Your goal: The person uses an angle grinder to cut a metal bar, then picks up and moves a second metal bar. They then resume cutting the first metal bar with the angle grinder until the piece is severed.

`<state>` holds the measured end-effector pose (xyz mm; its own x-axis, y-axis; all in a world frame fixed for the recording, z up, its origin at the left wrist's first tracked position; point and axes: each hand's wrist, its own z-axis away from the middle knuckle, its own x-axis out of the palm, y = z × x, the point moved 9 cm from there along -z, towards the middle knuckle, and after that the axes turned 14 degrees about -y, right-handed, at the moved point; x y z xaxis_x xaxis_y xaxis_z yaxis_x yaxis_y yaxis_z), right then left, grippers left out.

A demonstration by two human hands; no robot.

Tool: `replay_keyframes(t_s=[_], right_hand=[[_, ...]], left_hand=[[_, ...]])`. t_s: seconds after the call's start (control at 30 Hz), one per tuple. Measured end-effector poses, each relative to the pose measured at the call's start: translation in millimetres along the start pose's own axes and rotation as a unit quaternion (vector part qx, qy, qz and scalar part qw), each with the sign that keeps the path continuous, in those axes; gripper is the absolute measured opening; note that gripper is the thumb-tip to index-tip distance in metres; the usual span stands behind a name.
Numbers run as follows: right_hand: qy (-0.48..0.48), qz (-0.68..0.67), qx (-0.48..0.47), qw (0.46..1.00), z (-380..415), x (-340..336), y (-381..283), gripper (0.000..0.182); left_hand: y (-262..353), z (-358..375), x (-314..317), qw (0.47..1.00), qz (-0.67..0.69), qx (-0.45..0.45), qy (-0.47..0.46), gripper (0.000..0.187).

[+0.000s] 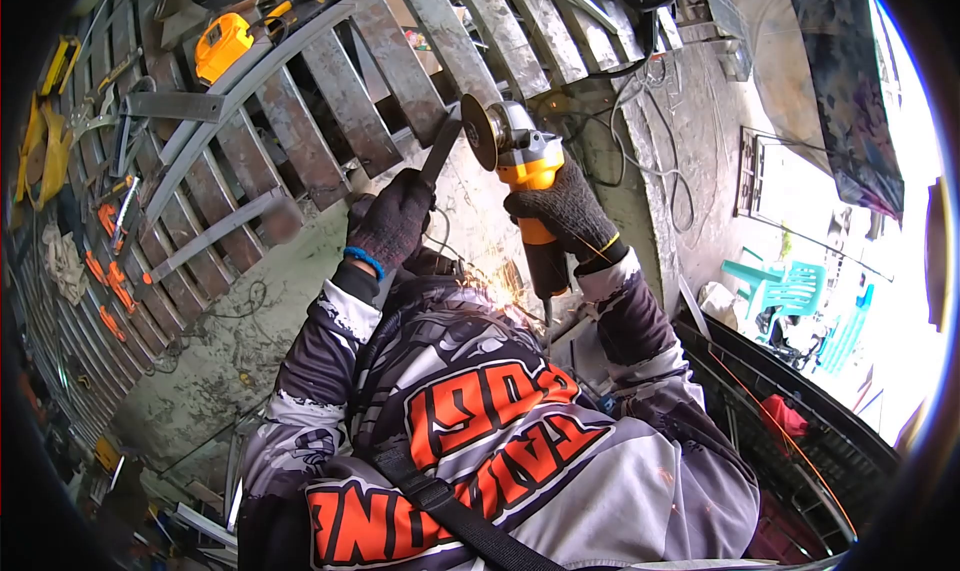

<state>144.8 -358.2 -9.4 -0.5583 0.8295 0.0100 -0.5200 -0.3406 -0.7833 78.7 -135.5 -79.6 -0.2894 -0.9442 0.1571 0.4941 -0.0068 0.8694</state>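
Observation:
My left hand [390, 219], in a dark knit glove with a blue band at the wrist, is closed round a flat metal bar [441, 151]. The bar's far end lies close to the disc [480, 133] of a yellow and black angle grinder [538, 163]. Wrapped round the grinder's body is my right hand [570, 214], also in a dark glove. Orange sparks [505, 286] spray in front of my torso, below the grinder. Whether disc and bar touch is hard to tell.
A slatted metal bench [300, 121] fills the upper left, bearing a yellow tape measure [222, 47], orange clamps [118, 283] and a curved metal strip [190, 161]. Loose cables [625, 136] hang right of the grinder. A green chair [790, 283] stands at the right.

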Motion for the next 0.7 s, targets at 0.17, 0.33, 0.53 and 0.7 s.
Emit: replay_keyframes(t_s=[0.17, 0.33, 0.53, 0.7], right_hand=[[0.007, 0.002, -0.011, 1.0, 0.1, -0.9, -2.4, 0.065], [0.011, -0.007, -0.014, 1.0, 0.2, 1.6, -3.6, 0.064], [0.021, 0.026, -0.039, 0.999, 0.9, -1.4, -8.5, 0.051], [0.009, 0.003, -0.006, 1.0, -0.2, 0.5, -6.0, 0.062]], left_hand=[[7.9, 3.3, 1.5, 1.0, 0.005, 0.022, 0.004, 0.029], [1.0, -0.6, 4.6, 0.999, 0.051, 0.01, -0.016, 0.028], [5.5, 0.3, 1.9, 0.999, 0.011, 0.037, -0.001, 0.027], [-0.5, -1.9, 1.4, 0.999, -0.019, 0.02, -0.016, 0.029]])
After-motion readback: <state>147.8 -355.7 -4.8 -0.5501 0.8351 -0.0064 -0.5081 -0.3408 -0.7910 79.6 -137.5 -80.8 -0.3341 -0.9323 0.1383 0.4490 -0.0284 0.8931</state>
